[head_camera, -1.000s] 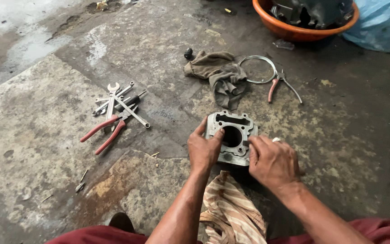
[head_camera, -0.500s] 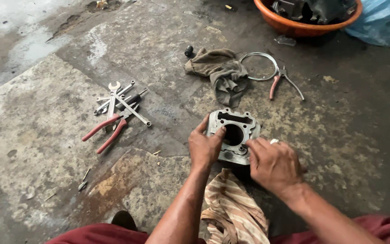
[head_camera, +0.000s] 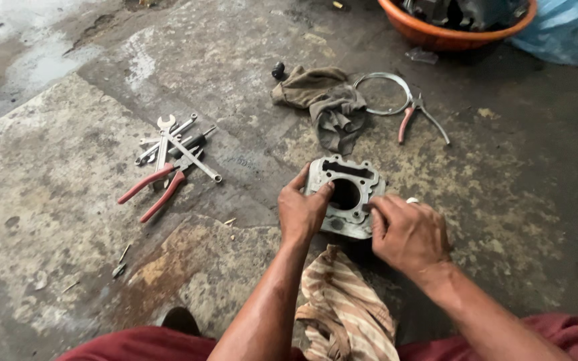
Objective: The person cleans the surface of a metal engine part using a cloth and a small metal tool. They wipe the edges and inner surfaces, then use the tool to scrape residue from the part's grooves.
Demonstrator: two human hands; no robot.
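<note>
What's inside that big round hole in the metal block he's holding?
The bore of the metal block looks dark and empty, with only its inner wall showing. Its bottom is in shadow. The left hand and right hand cover the near edges.

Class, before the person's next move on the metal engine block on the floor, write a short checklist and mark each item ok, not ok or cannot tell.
1. Left hand grips the engine block at its left edge: ok.
2. Right hand touches its right edge: ok.
3. Bore unobstructed: ok.
4. Block lies flat on the concrete floor: cannot tell.
5. Red-handled pliers lie apart, to the left: ok.
6. Striped cloth lies beside the block, near the person: ok.
</note>
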